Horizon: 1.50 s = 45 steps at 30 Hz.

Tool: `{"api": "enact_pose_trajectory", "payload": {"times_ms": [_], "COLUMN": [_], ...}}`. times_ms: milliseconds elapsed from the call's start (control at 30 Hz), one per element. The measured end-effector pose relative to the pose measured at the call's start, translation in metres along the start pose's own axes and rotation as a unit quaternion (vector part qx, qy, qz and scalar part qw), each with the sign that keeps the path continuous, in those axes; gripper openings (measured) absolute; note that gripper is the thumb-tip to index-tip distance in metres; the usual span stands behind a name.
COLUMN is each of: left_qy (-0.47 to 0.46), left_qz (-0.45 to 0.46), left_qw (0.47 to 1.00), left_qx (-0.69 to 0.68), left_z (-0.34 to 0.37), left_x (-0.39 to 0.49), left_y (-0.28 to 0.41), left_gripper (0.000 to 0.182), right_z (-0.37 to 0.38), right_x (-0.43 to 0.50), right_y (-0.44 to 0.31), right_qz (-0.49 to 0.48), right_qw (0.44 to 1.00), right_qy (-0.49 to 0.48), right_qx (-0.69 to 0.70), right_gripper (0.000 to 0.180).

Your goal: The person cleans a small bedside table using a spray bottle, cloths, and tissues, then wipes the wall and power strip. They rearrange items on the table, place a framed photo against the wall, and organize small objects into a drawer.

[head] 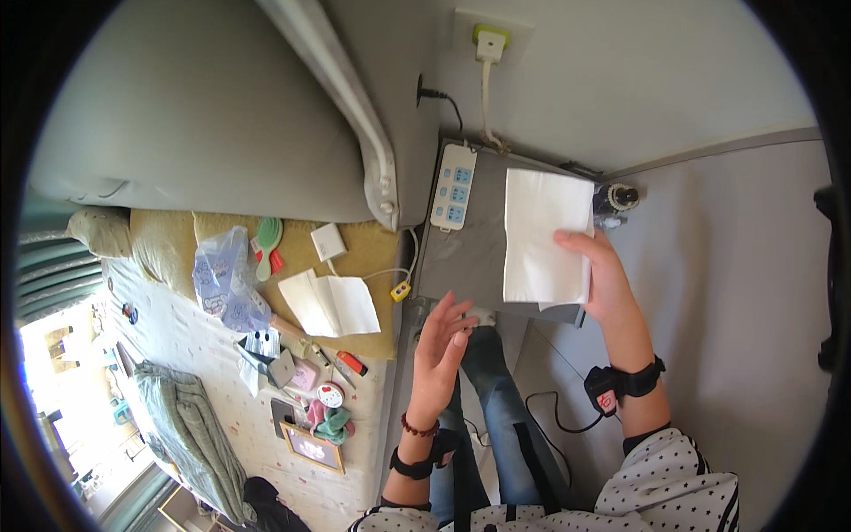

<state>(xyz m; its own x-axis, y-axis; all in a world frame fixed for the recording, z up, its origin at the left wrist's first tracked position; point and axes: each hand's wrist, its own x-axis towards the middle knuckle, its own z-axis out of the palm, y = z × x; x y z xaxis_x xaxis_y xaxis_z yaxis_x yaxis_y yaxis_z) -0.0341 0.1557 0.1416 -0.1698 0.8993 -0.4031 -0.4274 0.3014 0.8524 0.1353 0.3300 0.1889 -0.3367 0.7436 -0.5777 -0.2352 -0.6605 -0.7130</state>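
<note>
My right hand (605, 269) grips a folded white paper tissue or cloth (545, 233), thumb on top and the fingers hidden beneath. This white sheet is held over the right part of a grey bedside table (445, 266). Empty, with its fingers apart, my left hand (441, 356) hovers near the table's front edge, above my legs. On the table's left side lies a white power strip (454, 187) with blue socket faces. Another folded white sheet (329, 302) rests on the bed to the left.
On the bed (359, 412) lie a green hairbrush (268, 246), a plastic bag (226, 279), a white charger (328, 241), scrunchies (329, 422), a phone (282, 417) and a picture frame (312, 449). A dark bottle (621, 197) stands behind the table's right side. A cord (487, 100) runs from the wall socket.
</note>
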Motion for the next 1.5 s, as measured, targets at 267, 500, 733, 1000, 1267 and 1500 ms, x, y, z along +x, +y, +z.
{"api": "enact_pose_trajectory", "payload": {"times_ms": [267,500,733,1000,1267,1500], "left_qy": [0.010,0.089,0.198,0.352,0.718,0.716], "left_qz": [-0.032,-0.104,-0.161,-0.127,-0.033,-0.195], "left_qw": [0.999,0.990,0.966,0.927,0.695,0.610], "left_qx": [-0.040,-0.033,0.037,-0.009,-0.011,-0.278], "left_z": [-0.004,-0.055,-0.109,-0.149,-0.287,-0.382], "left_x": [-0.009,-0.063,-0.138,-0.181,-0.305,-0.398], "left_y": [-0.009,-0.065,-0.114,-0.127,-0.219,-0.295], "left_gripper": [0.036,0.024,0.020,0.027,0.032,0.050], "right_z": [0.017,0.013,0.030,0.089,0.185,0.200], "right_x": [-0.037,-0.049,-0.066,-0.037,0.021,0.028], "right_y": [0.093,0.171,0.260,0.272,0.269,0.295], "right_qz": [0.114,0.138,0.169,-0.002,-0.020,0.012], "right_qw": [0.989,0.956,0.906,0.861,0.964,0.944], "right_qy": [-0.017,-0.062,-0.155,-0.193,-0.136,-0.112], "right_qx": [-0.088,-0.251,-0.356,-0.470,-0.229,-0.311], "right_gripper": [0.034,0.035,0.025,0.017,0.048,0.052]}}
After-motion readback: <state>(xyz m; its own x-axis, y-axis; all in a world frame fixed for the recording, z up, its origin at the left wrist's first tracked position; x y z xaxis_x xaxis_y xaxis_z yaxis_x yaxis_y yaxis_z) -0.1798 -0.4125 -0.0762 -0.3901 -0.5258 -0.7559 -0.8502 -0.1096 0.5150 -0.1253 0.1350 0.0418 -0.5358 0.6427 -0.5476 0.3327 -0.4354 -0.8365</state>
